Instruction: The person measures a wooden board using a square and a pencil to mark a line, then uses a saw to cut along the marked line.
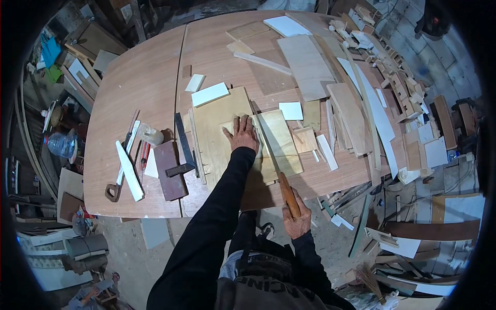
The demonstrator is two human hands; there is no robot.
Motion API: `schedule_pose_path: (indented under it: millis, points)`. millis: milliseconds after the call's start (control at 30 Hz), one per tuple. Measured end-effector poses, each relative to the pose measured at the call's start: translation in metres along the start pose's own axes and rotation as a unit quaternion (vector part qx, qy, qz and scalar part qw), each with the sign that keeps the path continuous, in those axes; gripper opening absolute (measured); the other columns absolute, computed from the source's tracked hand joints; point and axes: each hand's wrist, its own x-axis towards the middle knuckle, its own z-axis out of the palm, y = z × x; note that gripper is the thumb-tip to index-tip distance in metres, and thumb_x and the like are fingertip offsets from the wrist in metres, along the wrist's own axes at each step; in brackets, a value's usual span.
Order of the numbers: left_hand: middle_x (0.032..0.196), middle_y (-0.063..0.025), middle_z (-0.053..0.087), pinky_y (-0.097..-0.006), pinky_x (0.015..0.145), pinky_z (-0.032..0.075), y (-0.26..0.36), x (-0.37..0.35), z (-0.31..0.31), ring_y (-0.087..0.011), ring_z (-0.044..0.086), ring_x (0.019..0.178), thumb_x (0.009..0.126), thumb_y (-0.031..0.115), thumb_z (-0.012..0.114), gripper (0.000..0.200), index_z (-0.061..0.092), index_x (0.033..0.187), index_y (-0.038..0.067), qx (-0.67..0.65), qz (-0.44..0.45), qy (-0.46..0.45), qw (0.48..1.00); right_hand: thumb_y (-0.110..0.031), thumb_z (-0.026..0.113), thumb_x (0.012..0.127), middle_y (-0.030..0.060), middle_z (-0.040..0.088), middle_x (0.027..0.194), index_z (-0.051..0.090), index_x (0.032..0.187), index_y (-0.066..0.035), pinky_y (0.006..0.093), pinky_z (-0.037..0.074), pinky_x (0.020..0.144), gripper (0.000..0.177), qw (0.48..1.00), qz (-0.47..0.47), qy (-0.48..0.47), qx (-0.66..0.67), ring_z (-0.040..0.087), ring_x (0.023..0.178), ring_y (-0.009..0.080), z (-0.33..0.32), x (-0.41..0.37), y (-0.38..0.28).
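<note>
My right hand point(297, 219) is wrapped round the wooden handle point(289, 196) of a handsaw, near the table's front edge. The saw's long, narrow blade point(269, 147) points away from me and lies across a pale plywood board point(281, 135). Flat on the wood just left of the blade rests my left hand point(242, 135), its fingers spread. Under that hand is a larger plywood board point(217, 116), with a thin wooden strip point(196, 147) along its left side. A white block point(210, 95) sits on the larger board's far edge.
A try square point(181, 168) and a brown block point(168, 168) lie to the left, beside a jar point(151, 134), a red-handled tool point(145, 155) and another saw point(112, 192). Boards and strips point(307, 67) cover the table's right side. Offcuts point(403, 98) crowd the right edge; scraps point(336, 219) litter the floor.
</note>
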Motion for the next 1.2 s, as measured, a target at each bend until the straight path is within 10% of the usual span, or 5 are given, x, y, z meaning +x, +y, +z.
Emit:
schedule_pose_path:
  millis: [333,400,500,733,1200]
  points:
    - [0.144,0.0006,0.039,-0.0665,0.107,0.014,0.002,0.001,-0.005,-0.0249,0.029,0.138,0.09,0.022,0.046,0.046,0.046,0.136,0.016,-0.003,-0.005,-0.002,1.0,0.005,0.055,0.075,0.0204,0.064,0.105,0.051,0.129,-0.004,0.0324,0.052,0.074,0.055,0.999,0.0,0.004,0.054,0.067,0.084,0.0279,-0.004,-0.019,0.001]
    - [0.144,0.0003,0.04,-0.0665,0.107,0.014,0.0,0.0,-0.004,-0.025,0.029,0.138,0.09,0.022,0.046,0.046,0.047,0.135,0.016,0.0,0.0,0.003,1.0,0.003,0.056,0.076,0.0163,0.063,0.079,0.047,0.134,-0.003,0.0266,0.048,0.058,0.059,0.994,-0.084,0.059,0.044,0.056,0.055,0.0182,0.01,-0.005,0.006]
    - [0.144,-0.0006,0.04,-0.0663,0.107,0.014,-0.001,0.001,0.0,-0.0251,0.029,0.137,0.089,0.021,0.047,0.045,0.048,0.134,0.016,0.011,0.008,0.014,1.0,0.004,0.056,0.074,0.0164,0.063,0.075,0.048,0.134,-0.003,0.0282,0.049,0.058,0.061,0.995,-0.079,0.044,0.044,0.057,0.054,0.0194,0.006,-0.006,0.001]
    - [0.143,-0.0015,0.04,-0.0665,0.106,0.015,0.0,0.0,-0.003,-0.0251,0.03,0.137,0.088,0.021,0.048,0.046,0.049,0.134,0.016,0.012,0.008,0.016,1.0,0.002,0.056,0.073,0.0197,0.065,0.081,0.047,0.134,-0.005,0.033,0.051,0.064,0.062,0.999,0.031,-0.009,-0.01,0.066,0.066,0.0279,-0.005,-0.02,-0.006]
    - [0.143,-0.0019,0.041,-0.0688,0.106,0.011,-0.001,0.001,0.0,-0.0251,0.03,0.137,0.088,0.022,0.048,0.045,0.05,0.133,0.015,-0.008,0.01,0.023,1.0,0.002,0.055,0.073,0.0226,0.065,0.094,0.045,0.135,-0.006,0.0371,0.052,0.063,0.062,0.997,-0.063,0.033,0.033,0.065,0.068,0.0371,0.014,-0.002,0.009]
